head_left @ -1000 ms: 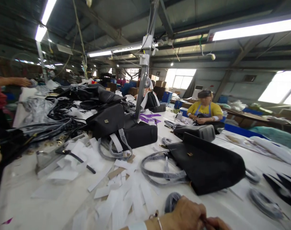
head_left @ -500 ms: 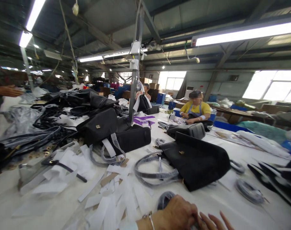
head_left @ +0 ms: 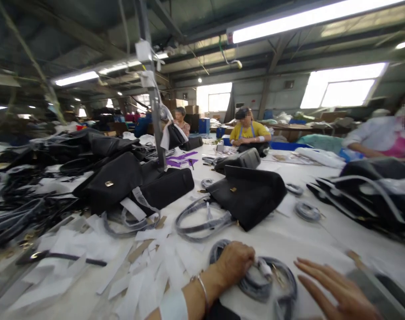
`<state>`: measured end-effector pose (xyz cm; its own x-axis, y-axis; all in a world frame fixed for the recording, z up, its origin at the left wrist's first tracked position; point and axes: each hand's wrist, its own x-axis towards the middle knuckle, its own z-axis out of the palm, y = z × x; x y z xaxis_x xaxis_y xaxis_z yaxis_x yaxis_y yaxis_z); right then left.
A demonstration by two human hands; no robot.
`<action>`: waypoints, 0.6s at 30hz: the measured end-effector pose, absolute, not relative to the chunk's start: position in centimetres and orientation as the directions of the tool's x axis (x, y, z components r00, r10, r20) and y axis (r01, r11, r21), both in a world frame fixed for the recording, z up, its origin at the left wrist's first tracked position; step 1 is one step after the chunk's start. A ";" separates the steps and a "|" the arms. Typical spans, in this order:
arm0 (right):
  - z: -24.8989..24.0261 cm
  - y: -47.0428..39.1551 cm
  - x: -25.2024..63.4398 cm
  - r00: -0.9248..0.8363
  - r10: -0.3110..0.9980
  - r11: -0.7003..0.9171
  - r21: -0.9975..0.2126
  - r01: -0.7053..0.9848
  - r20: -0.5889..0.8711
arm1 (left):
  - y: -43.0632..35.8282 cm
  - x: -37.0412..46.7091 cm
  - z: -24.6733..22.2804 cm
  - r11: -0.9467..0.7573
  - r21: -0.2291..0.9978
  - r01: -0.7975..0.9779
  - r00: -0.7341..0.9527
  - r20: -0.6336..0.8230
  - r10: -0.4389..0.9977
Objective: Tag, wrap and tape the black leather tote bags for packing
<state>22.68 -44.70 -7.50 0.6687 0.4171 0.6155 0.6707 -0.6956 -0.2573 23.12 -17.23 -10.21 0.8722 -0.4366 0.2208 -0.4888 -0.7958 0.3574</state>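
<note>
My left hand [head_left: 234, 263], with a bracelet at the wrist, is closed on a dark strap wrapped in clear plastic. The coiled strap [head_left: 255, 291] lies on the white table just right of my fingers, with gold-coloured hardware and a white wrapped part. My right hand [head_left: 335, 286] is open, fingers spread, to the right of the coil. A black bag [head_left: 252, 193] with a gold clasp lies beyond my hands, a looped wrapped strap [head_left: 202, 229] at its left.
White paper strips [head_left: 155, 271] cover the table at the left. Behind them are black bags [head_left: 112, 182] and a metal post [head_left: 157, 120]. More bags [head_left: 375, 200] lie right. A person in yellow [head_left: 249, 131] sits across; another person [head_left: 382, 138] is at right.
The view has turned right and down. My hands have moved apart, and the wrapped coil between them now shows. My right hand is more fully in view.
</note>
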 end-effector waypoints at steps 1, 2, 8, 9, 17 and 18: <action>-6.0 -46.7 21.3 0.768 0.258 -0.758 -0.370 0.537 0.586 | -17.3 22.8 -9.8 -0.801 0.387 -0.456 0.890 0.211 -0.405; -4.3 -48.8 19.8 0.840 0.109 -0.795 -0.461 0.394 0.532 | -17.3 22.5 -9.5 -0.786 0.414 -0.459 0.889 0.207 -0.409; 1.3 -59.5 12.3 0.875 -0.463 -0.732 -0.618 -0.288 0.140 | -17.0 23.9 -9.4 -0.695 0.546 -0.469 0.883 0.261 -0.390; 1.1 -60.7 11.5 0.871 -0.484 -0.707 -0.623 -0.334 0.082 | -17.0 24.0 -9.5 -0.687 0.553 -0.471 0.882 0.268 -0.389; -1.0 -61.3 11.6 0.931 -0.210 -0.296 -0.888 -0.352 -0.299 | -16.8 23.7 -9.3 -0.689 0.553 -0.468 0.883 0.276 -0.379; -0.7 -61.2 11.8 0.930 -0.185 -0.319 -0.876 -0.361 -0.316 | -16.8 23.8 -9.4 -0.690 0.549 -0.471 0.882 0.276 -0.382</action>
